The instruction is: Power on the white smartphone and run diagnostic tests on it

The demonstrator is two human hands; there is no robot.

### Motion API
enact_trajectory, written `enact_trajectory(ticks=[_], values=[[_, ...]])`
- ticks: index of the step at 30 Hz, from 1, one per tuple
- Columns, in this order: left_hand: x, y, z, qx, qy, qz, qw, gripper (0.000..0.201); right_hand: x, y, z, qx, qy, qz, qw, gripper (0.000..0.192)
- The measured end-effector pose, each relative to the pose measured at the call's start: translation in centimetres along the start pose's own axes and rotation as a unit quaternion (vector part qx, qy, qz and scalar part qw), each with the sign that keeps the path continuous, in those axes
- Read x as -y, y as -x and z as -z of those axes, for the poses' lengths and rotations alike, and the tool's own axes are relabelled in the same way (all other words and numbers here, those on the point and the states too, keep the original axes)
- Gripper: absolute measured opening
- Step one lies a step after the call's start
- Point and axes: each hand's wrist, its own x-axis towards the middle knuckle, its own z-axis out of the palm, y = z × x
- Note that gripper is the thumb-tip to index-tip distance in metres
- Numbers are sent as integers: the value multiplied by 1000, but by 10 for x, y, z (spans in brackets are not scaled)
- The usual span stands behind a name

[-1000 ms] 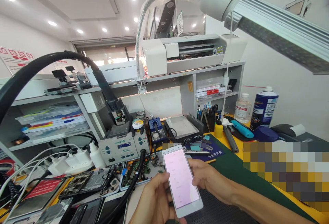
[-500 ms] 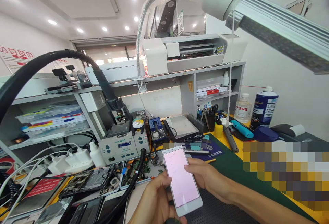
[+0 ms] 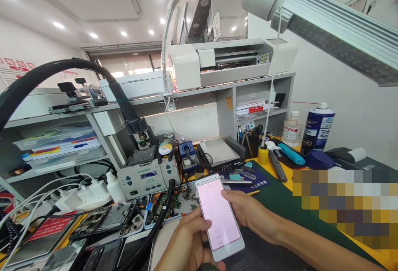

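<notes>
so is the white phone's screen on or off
On. The white phone shows a lit pale pink screen with faint lines of content, held between the left hand and the right hand. The content is too small to read.

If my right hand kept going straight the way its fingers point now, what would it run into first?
The right hand points leftward, fingers already at the white phone with the lit pink screen, so the phone comes first. Beyond it sits the left hand, though depth is unclear.

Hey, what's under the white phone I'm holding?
Under the white phone show the left hand, the right hand and a dark mesh mat. The fingers behind the phone are hidden.
</notes>
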Motion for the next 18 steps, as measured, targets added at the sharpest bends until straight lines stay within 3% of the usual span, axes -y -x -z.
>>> enact_trajectory(ticks=[18], values=[[-2,3,-2,2,-3,-8,1000,78,-1,1,0,-28,26,6,999,33]])
